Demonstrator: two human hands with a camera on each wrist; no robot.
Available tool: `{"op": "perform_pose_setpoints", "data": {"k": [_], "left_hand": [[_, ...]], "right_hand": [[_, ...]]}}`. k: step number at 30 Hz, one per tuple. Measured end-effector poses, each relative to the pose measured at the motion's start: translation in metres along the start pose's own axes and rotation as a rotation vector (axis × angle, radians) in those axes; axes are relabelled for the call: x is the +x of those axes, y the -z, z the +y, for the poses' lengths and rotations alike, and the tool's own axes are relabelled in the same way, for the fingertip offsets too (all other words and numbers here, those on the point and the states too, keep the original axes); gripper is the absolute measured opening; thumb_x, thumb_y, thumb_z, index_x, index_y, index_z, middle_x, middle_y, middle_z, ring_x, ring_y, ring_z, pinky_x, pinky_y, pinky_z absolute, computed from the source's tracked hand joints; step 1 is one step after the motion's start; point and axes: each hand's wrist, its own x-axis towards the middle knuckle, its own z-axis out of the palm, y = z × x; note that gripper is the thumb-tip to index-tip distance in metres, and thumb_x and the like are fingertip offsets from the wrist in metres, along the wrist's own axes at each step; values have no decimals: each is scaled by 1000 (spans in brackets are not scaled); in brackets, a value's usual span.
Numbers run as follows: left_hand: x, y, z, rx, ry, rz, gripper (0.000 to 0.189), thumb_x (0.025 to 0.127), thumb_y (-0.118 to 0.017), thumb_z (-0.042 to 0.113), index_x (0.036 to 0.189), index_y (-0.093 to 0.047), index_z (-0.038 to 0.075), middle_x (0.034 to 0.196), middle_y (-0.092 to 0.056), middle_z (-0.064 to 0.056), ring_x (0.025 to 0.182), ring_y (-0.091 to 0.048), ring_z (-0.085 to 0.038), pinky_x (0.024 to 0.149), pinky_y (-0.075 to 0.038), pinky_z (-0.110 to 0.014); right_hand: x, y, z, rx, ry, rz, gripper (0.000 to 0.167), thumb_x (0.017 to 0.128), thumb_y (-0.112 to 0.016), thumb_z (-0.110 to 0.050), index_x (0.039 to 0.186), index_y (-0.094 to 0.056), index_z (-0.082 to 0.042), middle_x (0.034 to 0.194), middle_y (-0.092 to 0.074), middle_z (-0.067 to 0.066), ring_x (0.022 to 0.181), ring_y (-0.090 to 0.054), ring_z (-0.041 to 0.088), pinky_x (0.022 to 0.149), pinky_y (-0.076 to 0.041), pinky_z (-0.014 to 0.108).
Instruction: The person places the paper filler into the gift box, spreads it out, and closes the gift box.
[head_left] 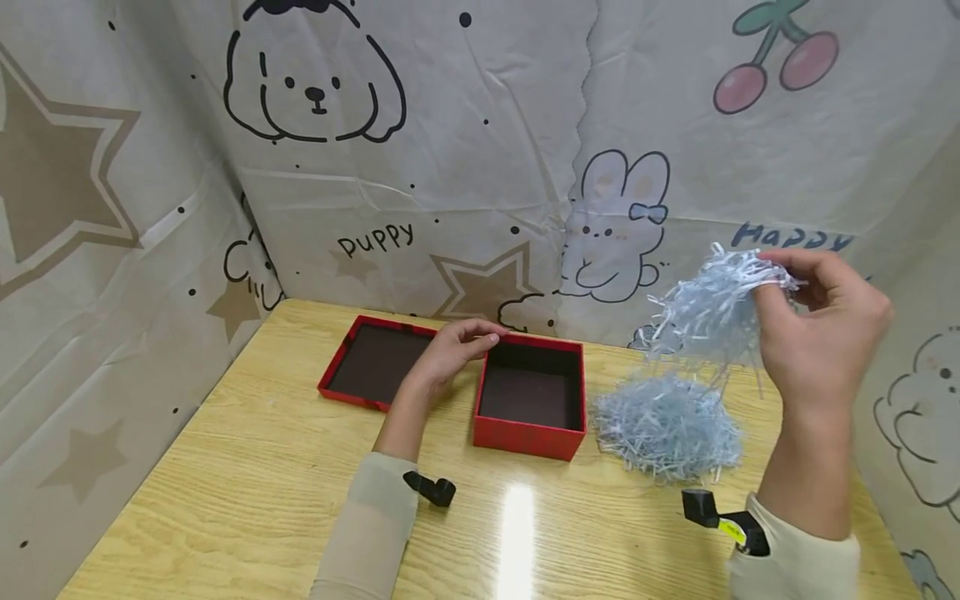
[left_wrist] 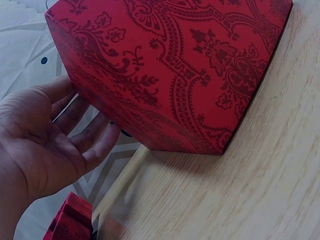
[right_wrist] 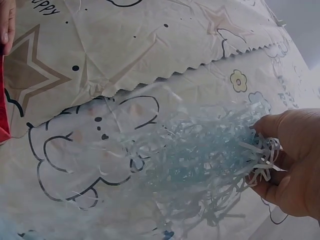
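A red box (head_left: pixel 528 437) with a dark inside stands upright on the table, its top uncovered; the left wrist view shows the dark floral pattern on its outside (left_wrist: pixel 180 75). My left hand (head_left: pixel 453 354) holds the box by its back left corner, thumb at the rim and fingers reaching behind. Right of the box lies a pile of pale blue shredded paper (head_left: pixel 667 429). Above that pile my right hand (head_left: pixel 821 325) pinches a clump of the same shredded paper (head_left: pixel 708 304) between thumb and fingers, with loose strands hanging down.
A shallow red lid (head_left: pixel 382 362) lies with its dark inside up, left of the box and partly behind my left arm. Wood-grain table (head_left: pixel 247 500) extends to a printed cloth (head_left: pixel 480 167) that hangs close behind the box and on both sides.
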Motion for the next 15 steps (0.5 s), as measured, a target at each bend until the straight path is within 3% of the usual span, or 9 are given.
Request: {"op": "perform_pose_setpoints", "data": {"k": [5, 11, 15], "left_hand": [[0, 2, -3, -3, -1, 0, 24, 105, -68, 15, 126, -74, 5, 128, -68, -7, 127, -61, -23, 114, -49, -44], [-1, 2, -3, -9, 3, 3, 24, 105, -67, 16, 126, -75, 6, 127, -68, -7, 126, -61, -23, 113, -49, -45], [0, 1, -2, -19, -2, -2, 24, 106, -67, 16, 126, -75, 6, 127, -68, -8, 126, -61, -24, 113, -49, -46]], "right_hand": [[7, 0, -2, 3, -20, 10, 17, 93, -66, 5, 103, -79, 7, 92, -71, -15, 73, -58, -1, 72, -48, 13], [14, -4, -13, 37, 21, 10, 15, 94, -69, 1, 103, -80, 5, 93, -74, -5, 69, -56, 2, 66, -46, 12], [19, -8, -31, 129, 37, 13, 13, 94, -70, 1, 101, -80, 6, 89, -73, -5, 67, -53, 5, 64, -44, 12]]}}
